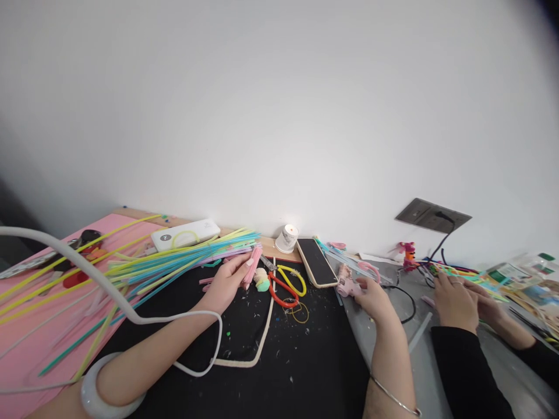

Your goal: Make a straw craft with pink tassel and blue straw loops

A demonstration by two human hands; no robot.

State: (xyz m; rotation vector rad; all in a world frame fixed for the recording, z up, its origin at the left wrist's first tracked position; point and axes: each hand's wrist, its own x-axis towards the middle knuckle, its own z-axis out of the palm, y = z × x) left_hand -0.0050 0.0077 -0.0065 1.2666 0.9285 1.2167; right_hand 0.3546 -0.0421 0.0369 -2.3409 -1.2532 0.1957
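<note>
My left hand [229, 276] is closed around a short bundle of pink pipe cleaners [251, 265], held upright over the black mat. Just right of it lies a small cream and mint-green fuzzy piece [262, 280]. Cutting pliers [283, 294] with looped red and yellow handles rest beside that piece. My right hand [373, 299] has its fingers on a pink glue gun [347, 282], which lies at the mat's right edge. The fingers curl at its handle end and partly hide it.
A phone [318, 262] and an upturned paper cup [287, 238] stand by the wall. Long coloured pipe cleaners [174, 267] and a white power bank [187, 234] lie left. A white cable [131, 311] crosses my left forearm. Another person's hands [458, 302] work at right, below a wall socket [432, 215].
</note>
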